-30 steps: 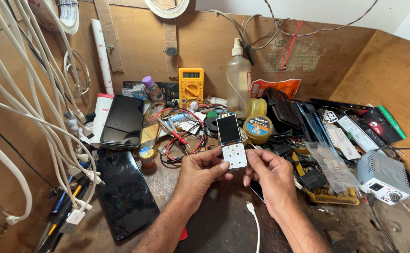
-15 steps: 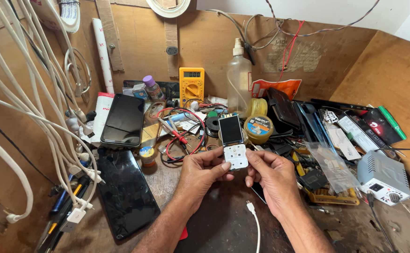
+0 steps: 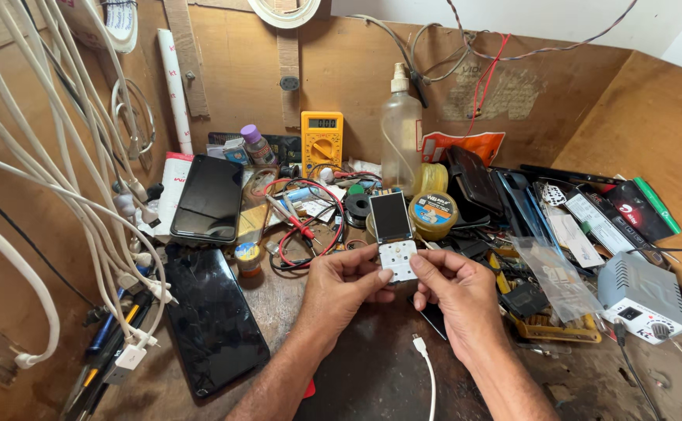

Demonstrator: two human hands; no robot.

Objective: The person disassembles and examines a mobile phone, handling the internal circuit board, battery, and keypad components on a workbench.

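Observation:
Both hands hold a small keypad phone with its front cover off [image 3: 394,234]: a dark screen on top and a white keypad board below. My left hand [image 3: 345,284] pinches the lower left edge of the board with thumb and fingers. My right hand [image 3: 454,292] grips the lower right edge, its thumb on the white board. The phone stands upright above a cluttered wooden workbench [image 3: 356,374]. A white charging cable [image 3: 425,366] lies on the bench just below my right hand.
Two dark smartphones [image 3: 210,316] [image 3: 208,199] lie at the left. A yellow multimeter [image 3: 321,142], a plastic bottle [image 3: 400,132], a solder tin [image 3: 433,212] and red test leads [image 3: 310,230] sit behind the hands. White cables [image 3: 68,203] hang at left; a grey station [image 3: 641,296] stands at right.
The phone and both hands have stayed almost in place; the phone is tilted very slightly and the grip shifted a little.

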